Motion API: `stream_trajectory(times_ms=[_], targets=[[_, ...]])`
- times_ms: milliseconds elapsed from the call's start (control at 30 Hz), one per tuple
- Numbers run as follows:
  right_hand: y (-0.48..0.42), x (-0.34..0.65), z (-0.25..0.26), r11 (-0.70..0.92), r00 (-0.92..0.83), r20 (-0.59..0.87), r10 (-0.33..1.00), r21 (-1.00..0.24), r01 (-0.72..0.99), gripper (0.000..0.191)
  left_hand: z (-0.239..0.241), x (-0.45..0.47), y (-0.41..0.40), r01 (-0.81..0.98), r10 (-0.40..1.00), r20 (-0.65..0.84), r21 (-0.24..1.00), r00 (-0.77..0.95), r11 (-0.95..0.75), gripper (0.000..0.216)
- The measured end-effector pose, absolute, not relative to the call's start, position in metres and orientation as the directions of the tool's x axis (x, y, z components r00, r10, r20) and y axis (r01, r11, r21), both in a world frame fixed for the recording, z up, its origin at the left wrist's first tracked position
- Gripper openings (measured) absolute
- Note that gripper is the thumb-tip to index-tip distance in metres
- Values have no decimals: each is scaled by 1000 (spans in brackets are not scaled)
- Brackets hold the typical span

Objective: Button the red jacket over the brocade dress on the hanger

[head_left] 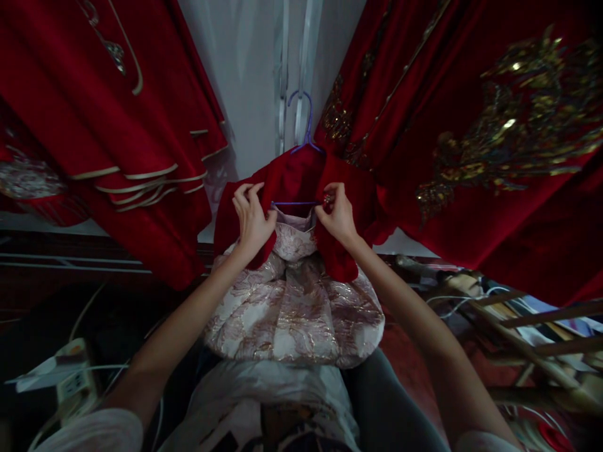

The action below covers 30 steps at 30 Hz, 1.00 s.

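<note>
**Both hands at the neck of a small red jacket on a purple hanger**

Obs. 1, grip, left. Left hand [253, 216] is closed on the left front edge of the red jacket [292, 179]; fingers [245, 194] are curled over the velvet edge, the thumb is hidden beneath. Grip narrow, holding cloth.

Obs. 2, grip, right. Right hand [335, 216] pinches the right front edge of the same jacket, fingertips [328, 199] closed on a small glinting item at the collar; too small to tell what it is. Grip narrow, holding cloth.

Obs. 3, position. The jacket lies between the two grips and rises from them toward 12 o'clock, draped over the purple hanger [306, 125]. The hanger's crossbar runs level from one hand to the other; its hook stands at 12 o'clock against a pale vertical rail [282, 75].

Obs. 4. Directly at 6 o'clock from the hands, a pale brocade skirt [292, 314] with metallic pattern spreads out under the jacket's open front.

Obs. 5, surroundings. At 10 o'clock hang red garments with cream piping [141, 169]. At 2 o'clock hangs a red garment with gold embroidery [509, 125]. At 8 o'clock, low, a white power strip [75, 383] with cords. At 4 o'clock, wooden slats [541, 314] over mixed clutter; details unclear.
</note>
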State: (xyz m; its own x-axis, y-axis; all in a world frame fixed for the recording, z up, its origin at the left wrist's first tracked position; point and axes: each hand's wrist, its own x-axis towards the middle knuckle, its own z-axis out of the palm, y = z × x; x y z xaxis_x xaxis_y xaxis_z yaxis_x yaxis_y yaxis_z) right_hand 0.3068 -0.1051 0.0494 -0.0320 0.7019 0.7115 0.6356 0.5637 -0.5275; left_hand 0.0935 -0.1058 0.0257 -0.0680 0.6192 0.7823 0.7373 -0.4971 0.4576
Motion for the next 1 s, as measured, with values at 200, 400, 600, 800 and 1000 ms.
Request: stream_trajectory(times_ms=[200, 400, 600, 800, 1000], targets=[[-114, 305, 53, 603, -135, 637, 759, -611, 513, 28, -11, 101, -105, 674, 684, 728, 484, 45, -559, 68], [-116, 304, 52, 600, -178, 583, 793, -696, 394, 29, 7, 104, -92, 503, 794, 606, 672, 47, -543, 42], [-116, 291, 51, 605, -180, 582, 793, -719, 342, 29, 22, 117, -105, 372, 741, 671, 680, 34, -632, 46], [-110, 290, 44, 613, -186, 585, 790, -738, 281, 34, 20, 126, -102, 321, 736, 673, 681, 80, -658, 17], [-110, 296, 37, 611, -198, 579, 791, -766, 202, 30, 28, 127, -100, 406, 710, 678, 604, 191, -686, 10]])
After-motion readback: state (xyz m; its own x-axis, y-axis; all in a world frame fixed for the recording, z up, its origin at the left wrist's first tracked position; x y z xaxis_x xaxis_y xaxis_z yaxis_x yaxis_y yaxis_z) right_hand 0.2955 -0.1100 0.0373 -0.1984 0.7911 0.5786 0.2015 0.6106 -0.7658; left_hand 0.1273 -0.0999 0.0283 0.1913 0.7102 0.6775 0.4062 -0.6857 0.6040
